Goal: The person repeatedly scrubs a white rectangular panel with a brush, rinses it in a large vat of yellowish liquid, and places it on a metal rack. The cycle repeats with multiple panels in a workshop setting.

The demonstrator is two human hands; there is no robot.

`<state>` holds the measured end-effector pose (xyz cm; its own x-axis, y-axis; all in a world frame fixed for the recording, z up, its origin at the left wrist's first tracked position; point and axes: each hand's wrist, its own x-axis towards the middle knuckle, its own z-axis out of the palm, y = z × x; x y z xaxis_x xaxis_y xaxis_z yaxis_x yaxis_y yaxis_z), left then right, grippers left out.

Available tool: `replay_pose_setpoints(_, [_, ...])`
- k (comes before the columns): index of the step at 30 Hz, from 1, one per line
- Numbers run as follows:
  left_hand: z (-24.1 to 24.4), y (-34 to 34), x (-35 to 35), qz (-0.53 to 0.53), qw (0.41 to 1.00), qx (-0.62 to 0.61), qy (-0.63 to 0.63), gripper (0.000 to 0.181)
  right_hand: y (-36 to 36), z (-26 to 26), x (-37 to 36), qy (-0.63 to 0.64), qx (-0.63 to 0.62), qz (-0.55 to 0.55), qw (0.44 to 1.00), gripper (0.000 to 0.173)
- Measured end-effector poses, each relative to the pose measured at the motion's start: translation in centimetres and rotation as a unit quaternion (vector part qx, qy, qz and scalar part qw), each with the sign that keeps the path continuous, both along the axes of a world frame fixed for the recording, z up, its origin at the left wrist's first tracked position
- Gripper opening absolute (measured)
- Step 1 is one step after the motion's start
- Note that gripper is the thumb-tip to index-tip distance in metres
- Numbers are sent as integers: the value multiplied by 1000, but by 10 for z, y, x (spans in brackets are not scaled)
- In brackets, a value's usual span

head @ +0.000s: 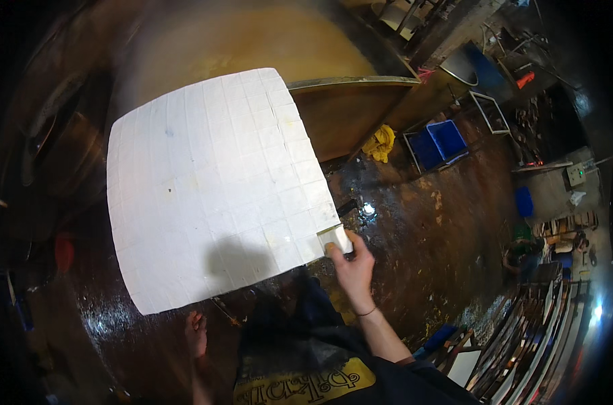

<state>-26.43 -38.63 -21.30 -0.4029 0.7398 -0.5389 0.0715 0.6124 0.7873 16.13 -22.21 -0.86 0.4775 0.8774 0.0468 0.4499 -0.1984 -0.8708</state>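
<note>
A large white slab (210,172), which looks like tofu, lies before me, scored by lines into a grid of squares. Between the thumb and fingers of my right hand (356,268) is a small white block (343,240) at the slab's near right corner. One cut face of the block points up, and a gap shows between it and the slab. My left hand (196,331) hangs just below the slab's near left edge, its fingers loosely curled; nothing can be made out in it. A head-shaped shadow falls on the slab's near part.
A wide vat (266,45) of yellowish liquid stands beyond the slab. On the wet brown floor (438,243) are a yellow cloth (380,144) and a blue crate (440,144). Stacked boards (529,329) lie at lower right. A red object (64,252) is at left.
</note>
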Motion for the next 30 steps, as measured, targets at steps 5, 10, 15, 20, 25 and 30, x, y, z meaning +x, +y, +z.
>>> replay_pose_setpoints(5, [18, 3, -81, 93, 992, -7, -88, 43, 28, 24, 24, 374, -60, 24, 925, 37])
replay_pose_setpoints(10, [55, 40, -125, 261, 950, 96, -144, 41, 51, 8, 8, 196, -36, -17, 980, 43])
replay_pose_setpoints(15, [101, 85, -98, 248, 861, 263, -358, 46, 3, -67, 4, 662, -41, 52, 747, 36])
replay_pose_setpoints(20, [88, 98, -73, 156, 804, 339, -463, 47, 18, -116, -29, 701, 41, 11, 711, 33])
replay_pose_setpoints(25, [124, 113, -52, 230, 790, 302, -481, 49, 25, -104, -30, 668, 41, 33, 743, 44])
replay_pose_setpoints(30, [140, 135, -37, 203, 790, 349, -462, 47, 57, -111, -12, 682, 91, 42, 724, 41])
